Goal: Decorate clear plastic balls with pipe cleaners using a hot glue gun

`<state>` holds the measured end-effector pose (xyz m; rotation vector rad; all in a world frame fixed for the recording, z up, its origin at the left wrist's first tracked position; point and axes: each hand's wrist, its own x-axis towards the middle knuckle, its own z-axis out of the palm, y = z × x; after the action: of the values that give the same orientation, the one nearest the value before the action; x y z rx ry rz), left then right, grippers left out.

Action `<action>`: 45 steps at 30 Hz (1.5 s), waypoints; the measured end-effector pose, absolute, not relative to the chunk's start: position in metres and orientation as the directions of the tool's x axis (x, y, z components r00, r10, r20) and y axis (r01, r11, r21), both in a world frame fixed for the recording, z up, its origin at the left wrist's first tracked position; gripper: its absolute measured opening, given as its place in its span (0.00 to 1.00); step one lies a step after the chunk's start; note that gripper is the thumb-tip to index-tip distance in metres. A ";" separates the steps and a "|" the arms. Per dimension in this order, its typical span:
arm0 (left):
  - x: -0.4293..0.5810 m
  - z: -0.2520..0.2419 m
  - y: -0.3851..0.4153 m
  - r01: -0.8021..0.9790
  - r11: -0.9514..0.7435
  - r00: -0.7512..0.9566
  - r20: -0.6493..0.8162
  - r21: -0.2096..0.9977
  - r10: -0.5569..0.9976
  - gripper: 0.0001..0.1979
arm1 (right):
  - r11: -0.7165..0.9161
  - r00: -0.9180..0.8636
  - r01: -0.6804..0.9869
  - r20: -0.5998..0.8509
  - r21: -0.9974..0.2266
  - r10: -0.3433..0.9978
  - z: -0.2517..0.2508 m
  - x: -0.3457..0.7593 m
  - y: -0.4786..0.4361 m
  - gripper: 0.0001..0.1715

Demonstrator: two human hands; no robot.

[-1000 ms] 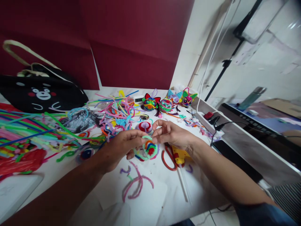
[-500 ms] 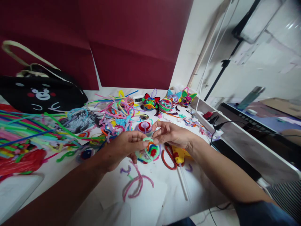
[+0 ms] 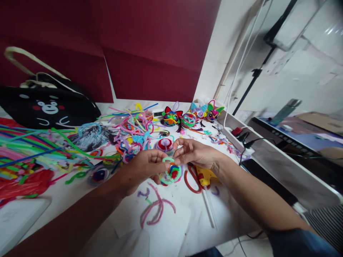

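Observation:
My left hand (image 3: 148,165) is closed, thumb and fingers pinching a light green pipe cleaner (image 3: 167,159) bent in a curve. Opposite it, my right hand (image 3: 191,152) has its fingertips pressed together at the right end of that same green strip. Just below the fingertips is a round pipe-cleaner piece (image 3: 174,174) with red, blue, orange and green coils; the left fingers hide part of its edge. Pink pipe cleaners (image 3: 160,206) lie bent on white paper nearer to me, beside a short purple scrap (image 3: 143,193).
A yellow glue gun (image 3: 203,175) and orange-handled scissors (image 3: 193,181) lie right of the hands. Finished pipe-cleaner ornaments (image 3: 171,117) stand at the back. Loose pipe cleaners (image 3: 29,144) and a black bag (image 3: 48,107) fill the left. A black phone (image 3: 268,182) lies at the right.
My hands stay at nearly the same spot, with only small finger shifts. The left fingers have curled in slightly under the round piece.

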<state>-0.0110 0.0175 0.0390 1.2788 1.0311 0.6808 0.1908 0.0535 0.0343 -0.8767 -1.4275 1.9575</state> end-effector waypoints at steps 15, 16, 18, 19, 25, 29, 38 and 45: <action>-0.011 0.034 0.021 0.108 0.193 0.343 -0.219 0.975 0.914 0.14 | -0.124 -0.541 -0.049 -0.078 -0.991 0.838 0.038 0.193 0.049 0.20; -0.011 0.034 0.022 0.100 0.198 0.335 -0.220 0.975 0.916 0.14 | -0.060 -0.498 -0.036 -0.035 -0.998 0.866 0.040 0.194 0.046 0.18; -0.012 0.034 0.024 0.067 0.201 0.311 -0.212 0.977 0.926 0.13 | 0.119 -0.404 0.074 0.080 -0.990 0.911 0.044 0.199 0.039 0.15; -0.013 0.033 0.025 0.048 0.200 0.298 -0.205 0.979 0.932 0.14 | 0.219 -0.360 0.178 0.143 -0.959 0.922 0.045 0.204 0.034 0.13; -0.018 0.031 0.032 -0.099 0.178 0.174 -0.159 0.979 0.972 0.12 | 0.380 -0.337 0.795 0.176 -0.473 0.925 0.027 0.242 -0.004 0.12; -0.018 0.031 0.036 -0.172 0.174 0.110 -0.157 0.970 0.981 0.13 | 0.349 -0.359 0.909 -0.002 -0.229 0.933 -0.001 0.260 -0.021 0.26; -0.020 0.026 0.040 -0.219 0.201 0.094 -0.184 0.955 0.978 0.11 | 0.266 -0.268 0.963 -0.060 -0.039 0.961 -0.025 0.265 -0.019 0.32; -0.016 0.029 0.040 -0.223 0.217 0.039 -0.214 0.950 0.976 0.09 | 0.391 -0.383 0.909 0.079 -0.145 0.920 -0.041 0.275 -0.014 0.28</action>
<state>-0.0164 0.0398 0.0287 0.8919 1.1270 1.1373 0.2747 -0.0142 -0.0408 -1.6532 -2.4946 0.1162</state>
